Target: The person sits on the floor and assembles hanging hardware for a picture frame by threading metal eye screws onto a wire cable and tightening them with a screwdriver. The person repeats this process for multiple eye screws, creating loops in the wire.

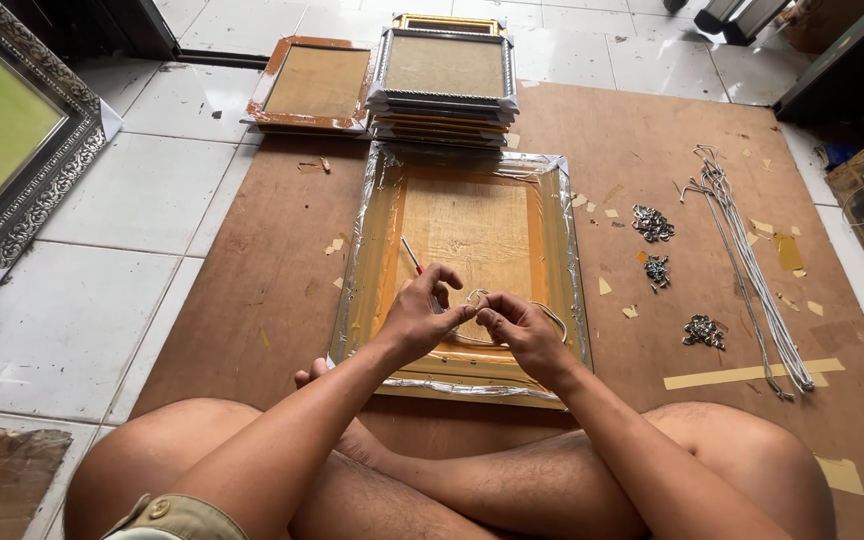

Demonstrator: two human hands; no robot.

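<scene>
Both hands meet over the lower middle of the frame back. The left hand (pixel 420 318) is closed, its thumb and forefinger pinching one end of a thin white cord (pixel 512 305); the right hand (pixel 524 335) is also closed and pinches the same cord just beside it, fingertips almost touching. The cord makes a loop that lies toward the right side of the picture frame (pixel 472 270), which rests face down in the middle of the brown board (pixel 272 270), its silver border covered with clear wrap. A red-handled screwdriver (pixel 412 256) lies on the frame back, just above the left hand.

In my judgement, the cord can slip from the pinch if the pull is uneven, because it is thin and smooth; the screwdriver may roll and scratch the wrap if a wrist pushes it.

At the far edge of the board stands a stack of frames (pixel 442 85), rectangular, silver and gold. A long bundle of white cords (pixel 752 270) lies near the right edge, with small piles of metal hooks (pixel 655 224) between it and the frame. A flattened brown carton (pixel 2 475) is at the near left corner.
</scene>
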